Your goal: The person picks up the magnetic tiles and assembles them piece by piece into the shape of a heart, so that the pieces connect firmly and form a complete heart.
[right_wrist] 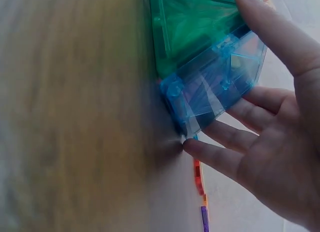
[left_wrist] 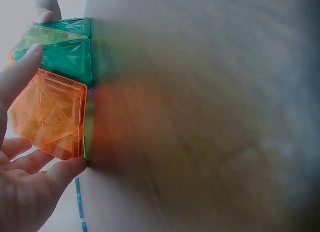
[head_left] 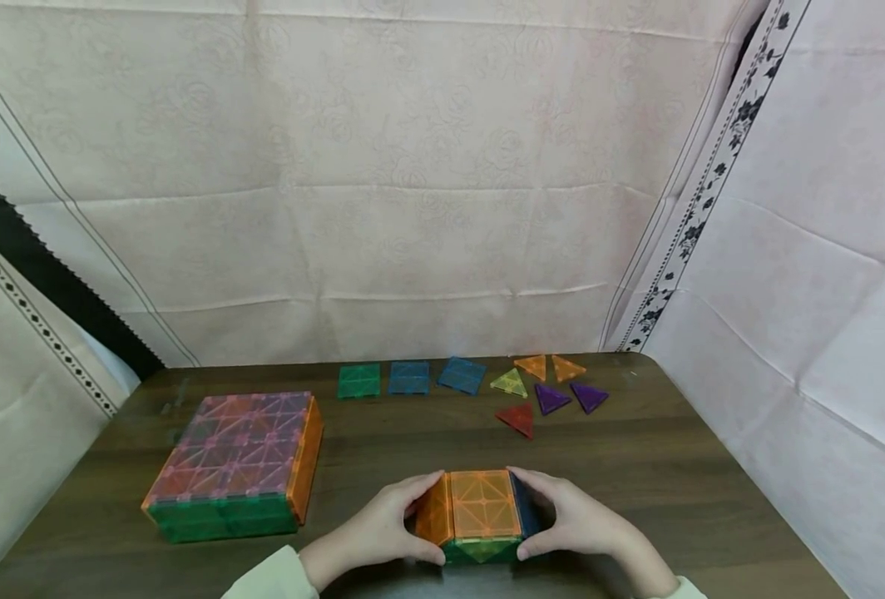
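Observation:
A small block built of magnetic tiles [head_left: 485,503] stands on the table near its front edge, with an orange square on top. My left hand [head_left: 378,522] grips its left end, thumb at the front corner and fingers toward the back. At the opposite end my right hand [head_left: 588,520] holds it the same way. The left wrist view shows a sloping orange end tile [left_wrist: 52,115] beside green front tiles [left_wrist: 70,62] with a pale triangle between them. A clear blue end tile [right_wrist: 215,85] faces my right palm in the right wrist view. The block's back is mostly hidden.
A larger tile box [head_left: 236,449] with a purple-pink top stands at the left. Along the back lie a green square [head_left: 358,381], blue squares [head_left: 409,378], and several loose triangles, including a red triangle [head_left: 517,419] and a purple triangle [head_left: 551,398]. Cloth [head_left: 427,166] hangs behind the table.

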The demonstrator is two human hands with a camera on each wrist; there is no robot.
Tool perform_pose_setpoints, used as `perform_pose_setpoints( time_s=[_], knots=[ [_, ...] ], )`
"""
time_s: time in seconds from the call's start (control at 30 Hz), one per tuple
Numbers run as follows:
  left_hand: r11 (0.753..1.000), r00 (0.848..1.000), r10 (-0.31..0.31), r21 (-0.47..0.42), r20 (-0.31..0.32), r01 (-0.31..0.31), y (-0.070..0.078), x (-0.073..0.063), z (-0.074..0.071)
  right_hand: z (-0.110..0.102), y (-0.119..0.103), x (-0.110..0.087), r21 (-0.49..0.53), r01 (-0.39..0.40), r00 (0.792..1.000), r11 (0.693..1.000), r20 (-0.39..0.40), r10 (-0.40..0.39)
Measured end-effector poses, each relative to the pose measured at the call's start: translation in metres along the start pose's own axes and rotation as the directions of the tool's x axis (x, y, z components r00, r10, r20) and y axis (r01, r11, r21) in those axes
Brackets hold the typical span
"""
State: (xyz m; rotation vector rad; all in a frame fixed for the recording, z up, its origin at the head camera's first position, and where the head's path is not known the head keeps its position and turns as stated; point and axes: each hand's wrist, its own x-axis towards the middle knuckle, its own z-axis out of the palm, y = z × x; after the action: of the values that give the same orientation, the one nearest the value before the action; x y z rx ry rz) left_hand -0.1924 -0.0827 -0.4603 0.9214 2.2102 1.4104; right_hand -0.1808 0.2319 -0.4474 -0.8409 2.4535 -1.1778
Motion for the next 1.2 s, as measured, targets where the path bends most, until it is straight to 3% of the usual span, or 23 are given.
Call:
perform_pose_setpoints(
  time_s=[0.4, 0.63, 0.9, 1.2],
  knots=[
    [0.999, 1.000, -0.015, 0.028, -0.018, 0.015, 0.003, -0.002, -0.004, 0.005, -0.001, 0.004, 0.006, 0.021, 0.999, 1.000, -0.024, -0.021],
    [0.995, 0.996, 0.009, 0.096, -0.089, -0.001, 0.003, -0.005, -0.012, 0.011, -0.008, 0.014, -0.072, 0.029, 0.990, 0.997, -0.134, -0.039],
    [0.960, 0.979, 0.042, 0.279, -0.197, 0.015, 0.001, -0.011, -0.012, 0.019, -0.014, 0.025, 0.003, 0.054, 0.979, 0.999, -0.198, -0.052],
    [0.949, 0.972, 0.092, 0.315, -0.216, -0.020, 0.002, -0.020, -0.007, 0.027, -0.019, 0.024, 0.092, 0.039, 0.980, 0.995, -0.198, -0.020]
  ],
)
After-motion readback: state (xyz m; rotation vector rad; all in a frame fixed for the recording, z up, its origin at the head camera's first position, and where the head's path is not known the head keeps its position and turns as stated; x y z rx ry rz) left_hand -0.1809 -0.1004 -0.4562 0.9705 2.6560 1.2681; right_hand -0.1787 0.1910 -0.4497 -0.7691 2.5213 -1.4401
